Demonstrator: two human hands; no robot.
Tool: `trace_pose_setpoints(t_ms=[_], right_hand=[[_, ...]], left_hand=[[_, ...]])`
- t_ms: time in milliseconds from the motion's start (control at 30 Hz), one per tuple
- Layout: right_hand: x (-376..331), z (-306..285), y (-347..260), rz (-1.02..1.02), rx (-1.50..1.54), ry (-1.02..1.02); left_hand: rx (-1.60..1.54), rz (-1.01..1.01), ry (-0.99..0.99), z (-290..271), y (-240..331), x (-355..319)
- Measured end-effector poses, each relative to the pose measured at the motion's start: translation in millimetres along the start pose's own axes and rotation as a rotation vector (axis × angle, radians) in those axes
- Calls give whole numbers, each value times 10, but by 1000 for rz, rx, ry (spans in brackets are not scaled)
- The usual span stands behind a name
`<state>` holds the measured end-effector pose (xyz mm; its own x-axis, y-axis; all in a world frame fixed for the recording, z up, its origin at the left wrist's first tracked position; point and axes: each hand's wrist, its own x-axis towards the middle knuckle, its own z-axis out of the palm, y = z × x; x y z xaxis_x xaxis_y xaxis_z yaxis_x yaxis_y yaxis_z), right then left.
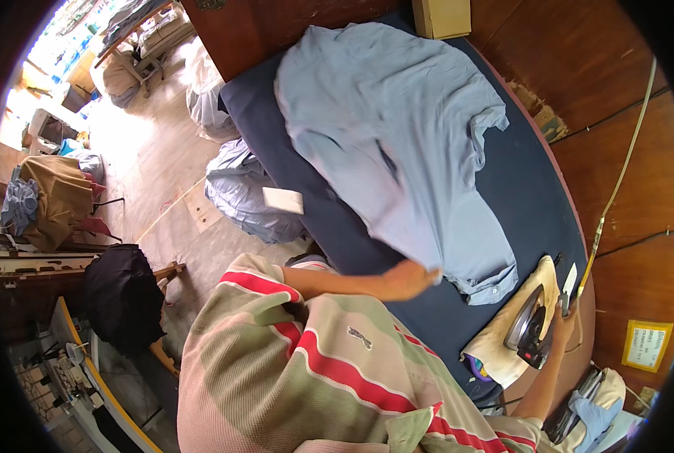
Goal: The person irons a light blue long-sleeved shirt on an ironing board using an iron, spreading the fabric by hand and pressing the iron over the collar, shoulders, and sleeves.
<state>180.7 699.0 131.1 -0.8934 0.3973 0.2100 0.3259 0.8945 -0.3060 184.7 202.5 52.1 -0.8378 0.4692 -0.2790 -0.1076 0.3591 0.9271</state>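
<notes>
A light blue shirt (397, 113) lies spread over a table with a dark blue cover (337, 219), its far part rumpled. My left hand (416, 280) is closed on the shirt's near edge, pinching the cloth and drawing creases toward it. To the right, a clothes iron (529, 321) rests on a folded cream cloth (510, 347). My right hand (563, 326) is beside the iron, its fingers closed round a small grey-and-white object (566, 300) that I cannot make out. The fingers are partly hidden.
A yellowish hose (625, 166) hangs down the wooden wall (616, 136) on the right. A white card-like piece (282, 200) is at the table's left edge, near a bundle of bluish cloth (235, 189). A box (442, 19) stands at the back. Black cloth (125, 294) hangs at left.
</notes>
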Motion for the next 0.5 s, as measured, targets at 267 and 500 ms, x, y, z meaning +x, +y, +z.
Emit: trace_pose_setpoints(t_ms=[267,500], right_hand=[[94,759,-3745,-909,150,-146],[-557,2539,-6129,-1629,129,-261]], left_hand=[[251,93,-807,-193,53,-253],[216,247,-544,-765,-286,-403]])
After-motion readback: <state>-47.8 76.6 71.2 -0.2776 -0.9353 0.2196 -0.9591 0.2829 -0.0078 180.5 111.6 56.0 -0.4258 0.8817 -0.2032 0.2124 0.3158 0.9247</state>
